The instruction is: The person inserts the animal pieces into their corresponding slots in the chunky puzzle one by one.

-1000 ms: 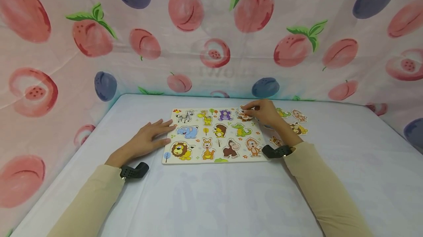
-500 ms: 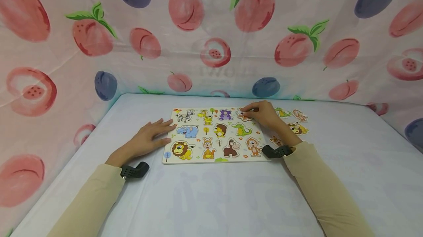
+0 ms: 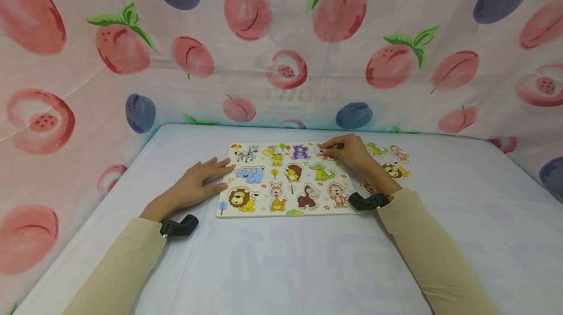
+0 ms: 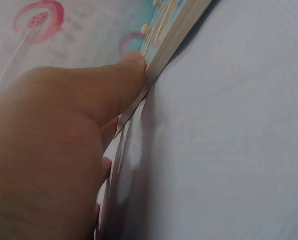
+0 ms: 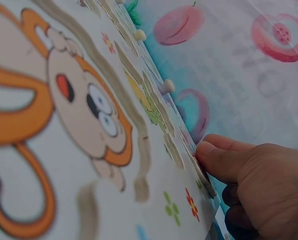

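Observation:
A white animal puzzle board [image 3: 259, 210] lies on the table in the head view, its animal shapes in rows. At its far right corner my right hand [image 3: 352, 153] pinches a white-and-orange animal puzzle piece [image 3: 324, 154] between thumb and fingers. The piece lies over the corner shape there, partly hidden by the fingers; the right wrist view shows its edge [image 5: 204, 174] close to the board. My left hand [image 3: 195, 184] rests with fingers extended against the board's left edge, and the left wrist view shows its thumb [image 4: 121, 85] touching that edge.
Several loose puzzle pieces lie right of the board, among them a crocodile [image 3: 377, 149], a monkey [image 3: 399, 153] and a lion [image 3: 397, 171]. A brown-eared piece [image 3: 367, 187] is partly behind the right forearm. A fruit-print cloth [image 3: 286, 95] hangs behind the white table [image 3: 281, 266].
The piece in my right hand was tilted and shifted right a second ago; it now sits lower and flatter on the corner shape. My left hand has stayed in place.

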